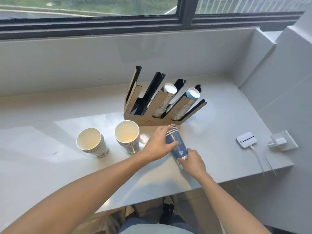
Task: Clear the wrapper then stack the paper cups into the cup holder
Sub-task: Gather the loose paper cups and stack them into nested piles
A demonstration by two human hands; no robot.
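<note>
A stack of blue paper cups (178,146) lies tilted just in front of the cup holder, rims pointing away from me. My left hand (158,144) grips its rim end and my right hand (192,160) grips its base end. The brown and black cup holder (162,100) stands on the counter with three slanted slots; the middle and right slots hold stacks of cups, the left slot shows none. Two upright stacks of white-lined cups stand to the left, one (92,144) further left and one (127,136) nearer my left hand. I see no wrapper.
A small white device (246,139) with a cable lies at the right of the grey counter (42,157), beside a wall socket with a white plug (278,142). A window runs along the back. The counter's front edge is close to my body.
</note>
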